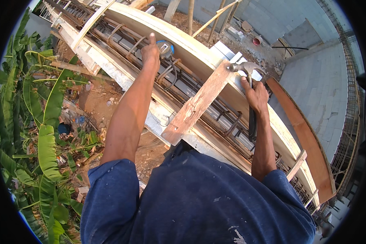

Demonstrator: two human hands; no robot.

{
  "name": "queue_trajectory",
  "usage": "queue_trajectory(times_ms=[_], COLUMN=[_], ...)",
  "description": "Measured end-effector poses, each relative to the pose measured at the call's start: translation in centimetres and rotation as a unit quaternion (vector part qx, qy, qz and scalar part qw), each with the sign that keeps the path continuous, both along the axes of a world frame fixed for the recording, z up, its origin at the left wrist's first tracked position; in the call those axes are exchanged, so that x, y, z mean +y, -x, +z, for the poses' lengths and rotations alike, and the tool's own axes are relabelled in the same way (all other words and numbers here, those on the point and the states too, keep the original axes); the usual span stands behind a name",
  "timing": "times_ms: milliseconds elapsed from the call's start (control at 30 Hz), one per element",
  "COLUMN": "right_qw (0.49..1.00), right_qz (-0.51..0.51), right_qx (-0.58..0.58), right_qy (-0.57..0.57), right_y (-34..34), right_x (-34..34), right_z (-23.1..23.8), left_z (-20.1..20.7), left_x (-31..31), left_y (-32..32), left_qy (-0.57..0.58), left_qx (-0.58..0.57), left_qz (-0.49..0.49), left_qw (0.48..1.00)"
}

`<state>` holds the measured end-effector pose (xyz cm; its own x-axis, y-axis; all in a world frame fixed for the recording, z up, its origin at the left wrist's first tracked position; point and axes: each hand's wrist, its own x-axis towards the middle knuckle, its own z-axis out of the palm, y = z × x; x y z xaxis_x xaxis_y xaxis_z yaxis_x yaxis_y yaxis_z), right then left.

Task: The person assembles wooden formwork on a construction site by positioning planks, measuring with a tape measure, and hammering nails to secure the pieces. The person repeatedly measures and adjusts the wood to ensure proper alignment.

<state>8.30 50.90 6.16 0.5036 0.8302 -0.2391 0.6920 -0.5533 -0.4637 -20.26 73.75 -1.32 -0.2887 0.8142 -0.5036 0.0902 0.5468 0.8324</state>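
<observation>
My left hand (151,57) reaches out over the formwork with one digit stretched forward. It is closed at the side of a grey and blue tape measure (165,49); its other fingers are mostly hidden, and a dark strap loop hangs below the tape. In my right hand (256,94) is a claw hammer (248,68), its dark handle running back along my wrist. The hammer's head sits at the far end of a short wooden board (199,101), which lies across the two formwork sides. Whether the head touches the board I cannot tell.
Rusty reinforcing bars (232,126) run inside the formwork trough, between long plywood sides (191,40). A curved brown panel (305,138) stands at the right by a grey block wall (317,93). Banana plants (49,150) and bare soil lie to the left. Bamboo poles (215,18) stand beyond.
</observation>
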Motion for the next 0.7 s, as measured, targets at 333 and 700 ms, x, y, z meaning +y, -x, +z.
queue_trajectory(times_ms=[333,700], right_qw=[1.000,1.000], right_qz=[0.007,0.002], right_qx=[-0.010,0.003], right_qy=[0.013,-0.001], right_y=[-0.1,-0.1], right_x=[0.1,0.0], right_z=[-0.1,-0.1], left_z=[3.2,2.9], left_x=[-2.8,-3.5], left_y=[0.8,2.1], left_qy=[0.067,0.002], left_qx=[-0.097,-0.043], left_qz=[-0.002,-0.126], left_qw=[0.993,0.991])
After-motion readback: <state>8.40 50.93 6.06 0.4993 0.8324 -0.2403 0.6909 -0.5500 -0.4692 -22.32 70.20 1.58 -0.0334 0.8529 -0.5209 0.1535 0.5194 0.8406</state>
